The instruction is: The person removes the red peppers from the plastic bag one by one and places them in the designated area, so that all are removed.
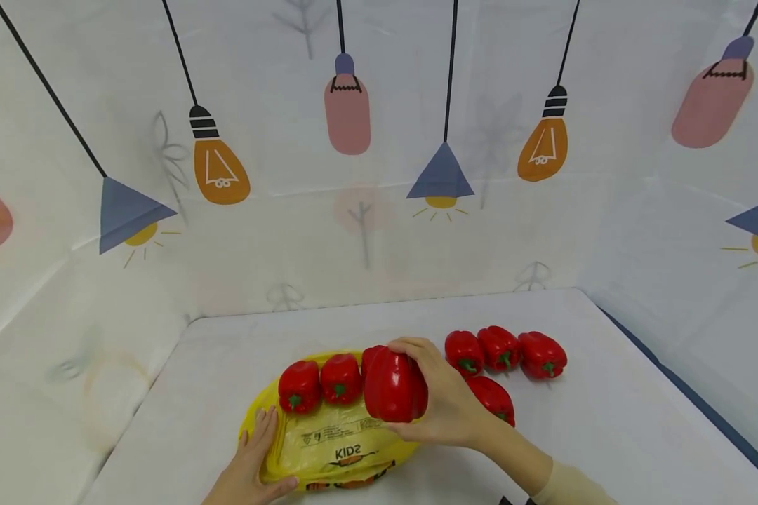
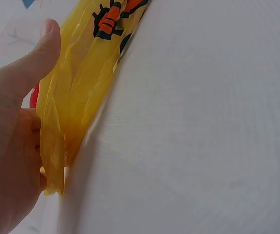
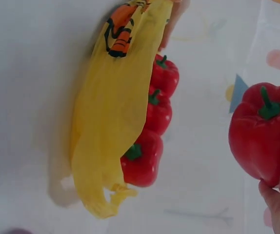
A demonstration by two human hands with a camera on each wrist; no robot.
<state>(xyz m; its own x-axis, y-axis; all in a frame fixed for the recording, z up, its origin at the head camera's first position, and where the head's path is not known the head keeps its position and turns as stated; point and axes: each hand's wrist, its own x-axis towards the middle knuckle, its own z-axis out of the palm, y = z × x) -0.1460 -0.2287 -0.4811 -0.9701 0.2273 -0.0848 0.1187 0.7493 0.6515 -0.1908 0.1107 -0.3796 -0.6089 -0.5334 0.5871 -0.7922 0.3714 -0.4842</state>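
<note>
A red bell pepper (image 1: pixel 396 386) with a green stem is gripped between the thumb and fingers of my right hand (image 1: pixel 445 403), above the right part of a yellow plastic-lined tray (image 1: pixel 328 445). In the right wrist view the held bell pepper (image 3: pixel 262 134) is apart from the yellow plastic (image 3: pixel 113 102). Three more bell peppers (image 1: pixel 300 387) sit in a row along the tray's far side, one partly hidden behind the held one. My left hand (image 1: pixel 249 459) rests at the tray's near left edge, its fingers extended and thumb spread along the yellow plastic (image 2: pixel 76 92).
To the right of the tray, several red bell peppers (image 1: pixel 499 348) lie on the white table (image 1: pixel 606 421). One bell pepper (image 1: pixel 493 400) is partly hidden behind my right hand. A printed white curtain (image 1: pixel 379 245) hangs behind the table.
</note>
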